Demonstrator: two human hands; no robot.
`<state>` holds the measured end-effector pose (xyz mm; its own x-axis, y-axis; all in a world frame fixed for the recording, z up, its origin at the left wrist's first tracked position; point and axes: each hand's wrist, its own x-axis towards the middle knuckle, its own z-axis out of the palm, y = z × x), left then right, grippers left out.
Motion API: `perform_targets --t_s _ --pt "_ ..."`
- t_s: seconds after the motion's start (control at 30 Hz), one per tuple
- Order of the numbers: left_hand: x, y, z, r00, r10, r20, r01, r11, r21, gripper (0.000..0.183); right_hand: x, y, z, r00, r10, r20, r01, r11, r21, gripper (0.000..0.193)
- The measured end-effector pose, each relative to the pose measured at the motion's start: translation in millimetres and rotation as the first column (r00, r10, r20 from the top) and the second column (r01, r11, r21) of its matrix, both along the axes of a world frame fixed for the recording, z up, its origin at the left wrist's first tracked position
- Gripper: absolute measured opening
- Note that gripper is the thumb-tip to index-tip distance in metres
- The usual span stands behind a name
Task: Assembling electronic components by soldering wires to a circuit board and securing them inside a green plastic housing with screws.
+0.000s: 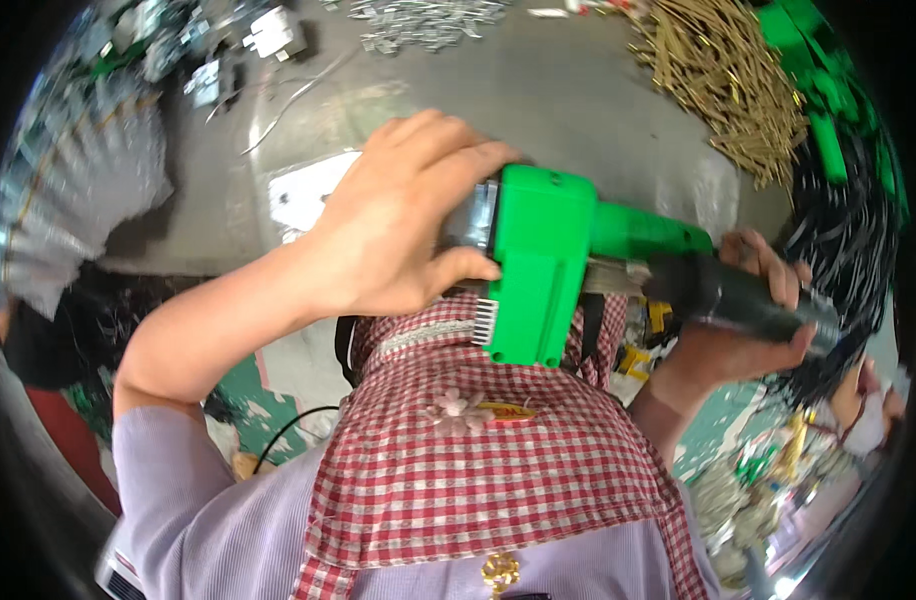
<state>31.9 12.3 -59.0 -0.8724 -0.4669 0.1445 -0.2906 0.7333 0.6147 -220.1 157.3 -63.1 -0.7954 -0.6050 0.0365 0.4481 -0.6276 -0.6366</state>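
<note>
My left hand [408, 215] is wrapped round the dark, shiny end of a bright green plastic housing [543, 265]. The housing has a slotted vent along one edge and a green handle-like part [648, 230] reaching to the right. My right hand [763, 300] closes round a black cylindrical tool [723, 295], which looks like an electric screwdriver. Its narrower metal-looking end points left at the housing; whether the two touch I cannot tell. Both are held in front of my red-checked apron [478, 470], over the near table edge.
Piles of small metal parts [428, 20] and long brass-coloured pieces [723, 80] lie on the grey table [578, 110]. Green plastic parts [828, 110] and black cords [848, 220] crowd the right side. Stacked clear plastic bags [108, 170] stand at the left. A white sheet [303, 195] lies behind my left hand.
</note>
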Motion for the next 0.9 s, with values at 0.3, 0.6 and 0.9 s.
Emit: perform_targets --t_s 0.3,0.6,0.9 --pt "3.1 6.2 -4.1 0.998 0.032 -0.052 -0.03 0.999 0.042 0.073 0.6 -2.8 1.0 0.991 0.054 0.12 -0.036 0.989 -0.144 0.036" --pt "2.4 3.0 -4.9 0.997 0.023 -0.077 -0.02 0.999 0.05 0.073 -0.3 -4.6 1.0 0.994 0.015 0.11 -0.002 0.992 -0.123 0.035" --pt "1.1 3.8 -1.3 0.997 0.023 -0.07 -0.02 0.999 0.05 0.074 2.6 -1.0 3.8 0.998 0.011 0.067 -0.002 0.991 -0.131 0.039"
